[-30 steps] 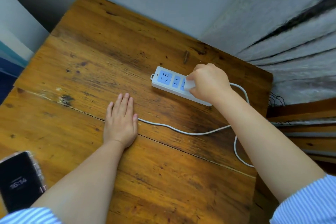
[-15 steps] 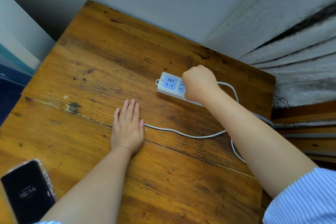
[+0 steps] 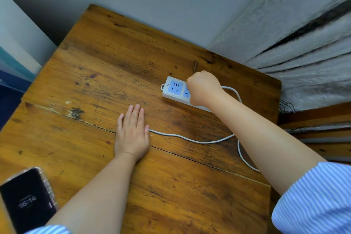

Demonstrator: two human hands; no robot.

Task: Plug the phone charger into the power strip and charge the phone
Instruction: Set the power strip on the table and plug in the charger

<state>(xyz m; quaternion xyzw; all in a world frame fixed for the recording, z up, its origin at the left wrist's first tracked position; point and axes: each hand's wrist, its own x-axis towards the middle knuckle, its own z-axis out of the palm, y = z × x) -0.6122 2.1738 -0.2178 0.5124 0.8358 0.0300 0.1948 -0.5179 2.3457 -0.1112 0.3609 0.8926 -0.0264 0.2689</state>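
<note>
A white power strip [image 3: 173,88] with blue socket faces lies at the back right of the wooden table [image 3: 190,195]. My right hand [image 3: 203,87] is closed in a fist and presses down on the strip's second socket; the charger it grips is hidden under the fingers. A thin white cable [image 3: 190,139] runs from under my left hand [image 3: 132,135] to the right and passes beneath my right forearm. The left hand lies flat, palm down, on the table. The phone [image 3: 26,201], in a clear case with its screen lit, lies at the near left corner.
A grey wall rises behind the table. Pale curtain folds [image 3: 303,43] hang at the right. Another white cord loop [image 3: 232,90] shows behind my right wrist. Wooden furniture [image 3: 322,118] stands past the table's right edge.
My right hand has turned over the strip and closed down on it, and the white charger seen in its fingers a second ago is now covered. The left hand stays flat.
</note>
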